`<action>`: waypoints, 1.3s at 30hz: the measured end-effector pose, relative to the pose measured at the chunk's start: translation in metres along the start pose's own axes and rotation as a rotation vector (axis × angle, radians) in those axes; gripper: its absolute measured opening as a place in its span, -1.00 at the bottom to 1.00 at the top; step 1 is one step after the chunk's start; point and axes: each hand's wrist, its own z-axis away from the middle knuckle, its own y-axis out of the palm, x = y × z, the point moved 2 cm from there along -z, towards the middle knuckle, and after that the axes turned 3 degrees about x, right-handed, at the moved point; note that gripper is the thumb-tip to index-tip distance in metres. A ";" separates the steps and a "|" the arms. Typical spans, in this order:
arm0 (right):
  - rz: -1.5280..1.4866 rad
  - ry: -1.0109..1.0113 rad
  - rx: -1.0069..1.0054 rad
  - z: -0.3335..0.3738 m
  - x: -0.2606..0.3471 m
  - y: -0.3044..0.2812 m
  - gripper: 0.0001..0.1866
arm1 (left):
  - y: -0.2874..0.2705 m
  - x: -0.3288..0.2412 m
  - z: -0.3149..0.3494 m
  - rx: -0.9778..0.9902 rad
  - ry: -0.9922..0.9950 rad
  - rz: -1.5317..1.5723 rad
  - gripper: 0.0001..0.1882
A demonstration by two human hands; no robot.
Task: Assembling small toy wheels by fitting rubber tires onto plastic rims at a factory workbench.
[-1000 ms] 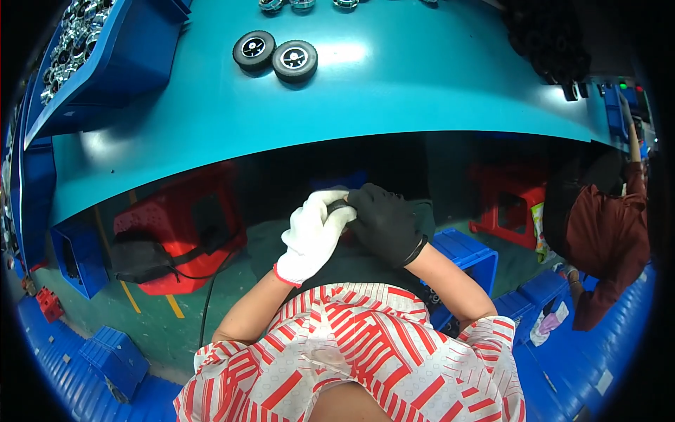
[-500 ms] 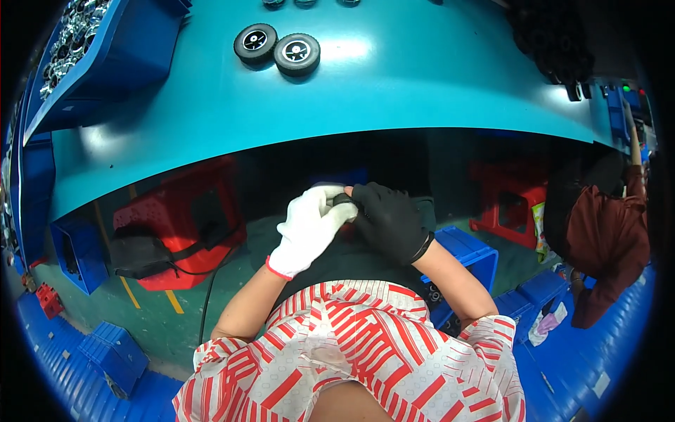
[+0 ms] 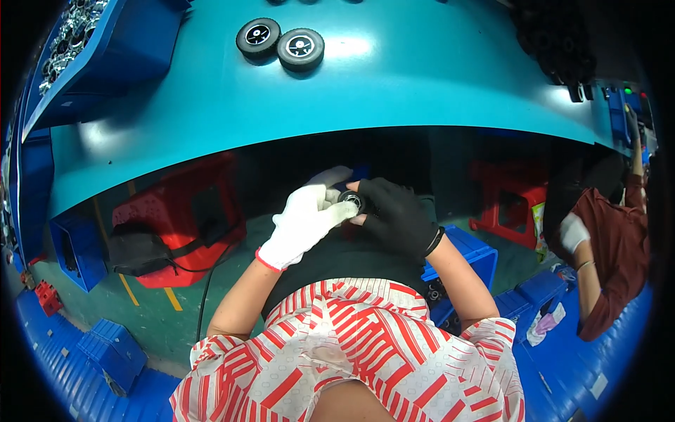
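Observation:
My left hand (image 3: 302,221), in a white knitted glove with a red cuff, pinches a small black wheel (image 3: 361,200) from its left side. My right hand (image 3: 398,218) wears a black glove with bare fingertips and grips the same wheel from the right. A silver ring shows at the wheel's middle; its rim is partly hidden by fingers. Both hands are over my lap, just in front of the table edge. On the teal table (image 3: 295,102) beyond them, two black wheels, a left wheel (image 3: 258,34) and a right wheel (image 3: 301,46), lie side by side.
A blue bin (image 3: 130,53) of shiny metal parts stands at the far left. Black parts (image 3: 555,46) are heaped at the far right. Red stools (image 3: 169,221) flank me, and a blue crate (image 3: 467,257) sits by my right elbow. A co-worker (image 3: 608,246) is at the right.
The wheel in my hands has turned so its silver ring faces up, and my right fingers have shifted around it. The co-worker's white-gloved hand has come into view at the right.

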 end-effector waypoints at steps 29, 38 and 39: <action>-0.086 0.022 -0.079 0.004 -0.002 0.008 -0.47 | 0.011 0.011 -0.003 0.039 0.103 0.418 -0.53; 0.230 -0.168 -0.225 -0.002 0.004 0.014 -0.58 | 0.021 0.009 0.006 -0.210 0.115 0.310 -0.56; 0.230 -0.168 -0.227 -0.003 0.005 0.013 -0.58 | 0.018 0.012 0.003 -0.209 0.116 0.308 -0.56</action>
